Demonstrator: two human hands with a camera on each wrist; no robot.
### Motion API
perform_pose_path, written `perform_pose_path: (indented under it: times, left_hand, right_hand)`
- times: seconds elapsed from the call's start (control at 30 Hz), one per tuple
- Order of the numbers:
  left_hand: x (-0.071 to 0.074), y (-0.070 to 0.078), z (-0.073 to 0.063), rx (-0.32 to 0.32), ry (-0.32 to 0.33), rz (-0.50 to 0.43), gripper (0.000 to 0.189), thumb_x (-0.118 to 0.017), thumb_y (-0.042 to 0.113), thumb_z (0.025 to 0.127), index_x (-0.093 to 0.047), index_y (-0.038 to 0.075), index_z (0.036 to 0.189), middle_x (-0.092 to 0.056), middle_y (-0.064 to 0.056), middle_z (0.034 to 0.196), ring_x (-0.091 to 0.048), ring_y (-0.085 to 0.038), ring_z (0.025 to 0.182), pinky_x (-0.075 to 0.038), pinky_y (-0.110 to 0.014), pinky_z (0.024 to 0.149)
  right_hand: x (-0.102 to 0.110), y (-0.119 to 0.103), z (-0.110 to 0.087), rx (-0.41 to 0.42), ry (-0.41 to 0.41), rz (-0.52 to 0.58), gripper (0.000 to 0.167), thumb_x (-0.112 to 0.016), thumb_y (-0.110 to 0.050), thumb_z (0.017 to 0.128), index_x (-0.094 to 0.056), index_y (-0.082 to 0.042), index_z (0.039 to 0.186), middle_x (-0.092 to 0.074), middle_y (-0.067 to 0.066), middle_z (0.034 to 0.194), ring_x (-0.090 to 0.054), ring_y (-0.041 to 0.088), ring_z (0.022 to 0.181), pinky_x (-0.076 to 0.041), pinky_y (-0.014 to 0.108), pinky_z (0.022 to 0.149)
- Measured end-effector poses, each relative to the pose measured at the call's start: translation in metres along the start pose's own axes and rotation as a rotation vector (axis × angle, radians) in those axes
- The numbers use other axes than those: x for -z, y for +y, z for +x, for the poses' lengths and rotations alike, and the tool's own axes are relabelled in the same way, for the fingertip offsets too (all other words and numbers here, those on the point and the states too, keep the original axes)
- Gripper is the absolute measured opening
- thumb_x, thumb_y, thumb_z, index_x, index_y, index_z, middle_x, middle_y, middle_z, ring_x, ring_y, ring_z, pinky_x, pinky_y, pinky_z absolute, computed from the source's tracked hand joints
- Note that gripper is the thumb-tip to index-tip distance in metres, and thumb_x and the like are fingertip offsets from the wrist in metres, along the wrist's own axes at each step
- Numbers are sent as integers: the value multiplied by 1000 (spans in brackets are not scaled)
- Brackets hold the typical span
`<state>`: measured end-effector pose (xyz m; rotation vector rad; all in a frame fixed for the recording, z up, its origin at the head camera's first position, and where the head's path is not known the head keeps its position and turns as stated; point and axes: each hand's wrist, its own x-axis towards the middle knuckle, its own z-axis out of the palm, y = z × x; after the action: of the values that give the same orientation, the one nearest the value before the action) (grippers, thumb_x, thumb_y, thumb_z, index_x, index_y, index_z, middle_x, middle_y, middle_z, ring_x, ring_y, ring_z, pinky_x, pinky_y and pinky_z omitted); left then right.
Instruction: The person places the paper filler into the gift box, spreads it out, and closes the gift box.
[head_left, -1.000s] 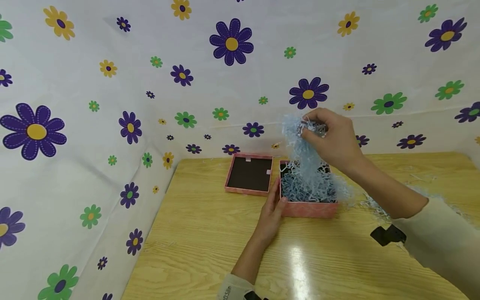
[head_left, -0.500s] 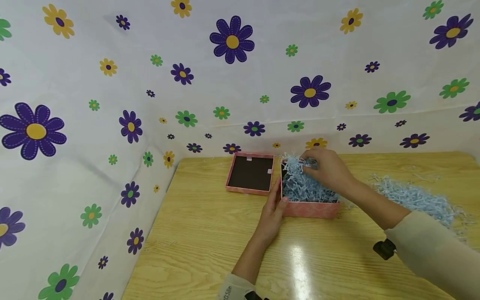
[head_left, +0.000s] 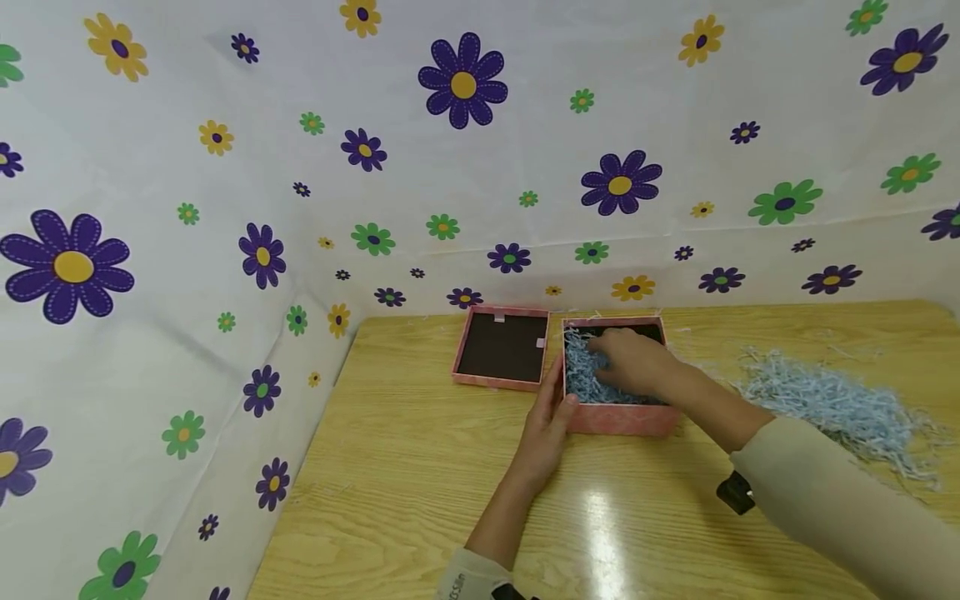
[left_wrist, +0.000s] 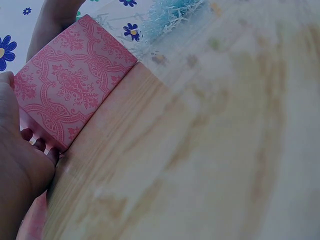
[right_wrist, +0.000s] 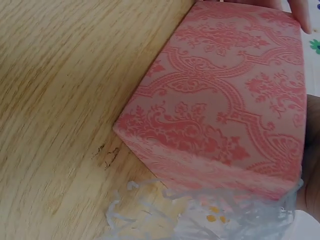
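Observation:
A pink patterned box (head_left: 622, 419) with light blue shredded paper (head_left: 587, 377) inside stands on the table. My left hand (head_left: 543, 429) holds its near left corner, fingers along the left side and thumb at the front. The left wrist view shows the same grip on the box (left_wrist: 80, 82), with bent fingers at its lower edge. Inside the box, my right hand (head_left: 637, 362) reaches into the shredded paper with thumb and forefinger apart; their tips are buried. Dark lining shows behind this hand. In the right wrist view, the box wall (right_wrist: 215, 90) hides the right fingers.
The box's lid (head_left: 501, 346), dark inside and pink at the rim, lies inner side up just left of the box. A loose pile of blue shredded paper (head_left: 832, 408) spreads on the table at the right. A flowered cloth (head_left: 465, 167) hangs behind the table.
My right hand has come down from above the box with a clump of shredded paper and is now inside it. The paper sits lower, toward the left. My left hand stays put.

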<state>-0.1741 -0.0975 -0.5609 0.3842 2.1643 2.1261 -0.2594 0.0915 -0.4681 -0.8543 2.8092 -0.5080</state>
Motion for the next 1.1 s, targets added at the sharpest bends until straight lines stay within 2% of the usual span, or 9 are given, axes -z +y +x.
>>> perform_pose_path:
  times: [0.2, 0.3, 0.47, 0.57, 0.67, 0.77, 0.87, 0.97, 1.1]
  left_hand:
    - [-1, 0, 0, -26, -5, -3, 60, -44, 29, 115, -21, 41, 169, -21, 16, 173, -23, -10, 159, -26, -34, 126]
    - [-1, -2, 1, -26, -5, -5, 60, -44, 28, 115, -20, 41, 169, -21, 16, 173, -22, -10, 159, -26, -33, 126]
    - [-1, -3, 1, -12, -12, -4, 59, -44, 32, 115, -19, 41, 169, -20, 15, 173, -23, -11, 159, -26, -38, 127]
    - [0, -3, 1, -7, -8, 7, 60, -45, 37, 115, -19, 41, 169, -20, 15, 173, -22, -10, 159, -26, -39, 127]
    - [0, -2, 1, -7, -2, 12, 62, -46, 40, 114, -19, 39, 170, -20, 16, 173, -22, -10, 159, -25, -38, 127]
    - [-1, -2, 1, -8, -1, 9, 63, -46, 42, 114, -19, 37, 170, -21, 15, 173, -23, -9, 159, -26, -37, 127]
    - [-1, -2, 0, -7, 1, 9, 64, -47, 43, 113, -18, 36, 170, -21, 15, 173, -23, -10, 158, -27, -37, 126]
    - [-1, -2, 0, -2, 6, 11, 65, -47, 43, 113, -17, 36, 171, -21, 14, 173, -24, -11, 158, -27, -38, 126]
    - [-1, -1, 1, -1, 7, 15, 63, -46, 37, 114, -18, 36, 170, -20, 14, 174, -23, -11, 159, -25, -37, 127]
  right_hand:
    - [-6, 0, 2, -27, -9, -41, 43, -78, -14, 95, -68, 7, 132, -72, 24, 122, -72, 39, 109, -62, 51, 85]
    - [-2, -1, 0, -25, 5, -47, 46, -78, -16, 95, -67, 6, 133, -72, 23, 124, -71, 39, 112, -61, 53, 89]
    - [22, -3, -13, -7, 75, 25, 50, -78, -19, 97, -65, 3, 140, -68, 24, 136, -64, 45, 126, -52, 62, 103]
    - [44, 1, -27, 23, 142, 83, 49, -78, -19, 97, -66, 2, 139, -68, 24, 136, -63, 47, 125, -52, 63, 103]
    - [64, 11, -46, 37, 197, 123, 47, -77, -19, 98, -65, 3, 138, -67, 26, 135, -66, 48, 119, -54, 64, 97]
    - [77, 28, -71, 9, 237, 142, 46, -75, -19, 100, -63, 3, 139, -65, 28, 136, -66, 51, 115, -55, 67, 93]
    - [81, 51, -98, -73, 251, 148, 48, -73, -23, 102, -61, 2, 142, -62, 30, 139, -63, 55, 118, -52, 72, 94]
    - [77, 79, -126, -174, 224, 114, 57, -72, -28, 103, -55, 4, 146, -56, 36, 143, -56, 61, 123, -48, 77, 93]
    - [64, 120, -165, -304, 142, 67, 76, -73, -39, 101, -44, 12, 151, -39, 47, 148, -41, 70, 127, -40, 82, 93]
